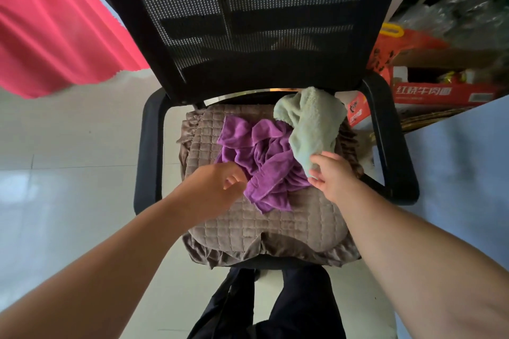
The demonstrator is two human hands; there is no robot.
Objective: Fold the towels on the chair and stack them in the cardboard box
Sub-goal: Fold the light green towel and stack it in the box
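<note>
Your right hand pinching the pale green fluffy towel right of centre, your left hand loosely curled, empty, touching the crumpled purple towel, both on the black mesh chair's quilted brown cushion.

towels on chair seat | box right, behind chair

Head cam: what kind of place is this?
Probably a home or small storeroom, not a lab: a mesh-backed office chair with a quilted seat cushion on pale floor tiles, red printed cartons and bagged clutter stacked at right.
</note>
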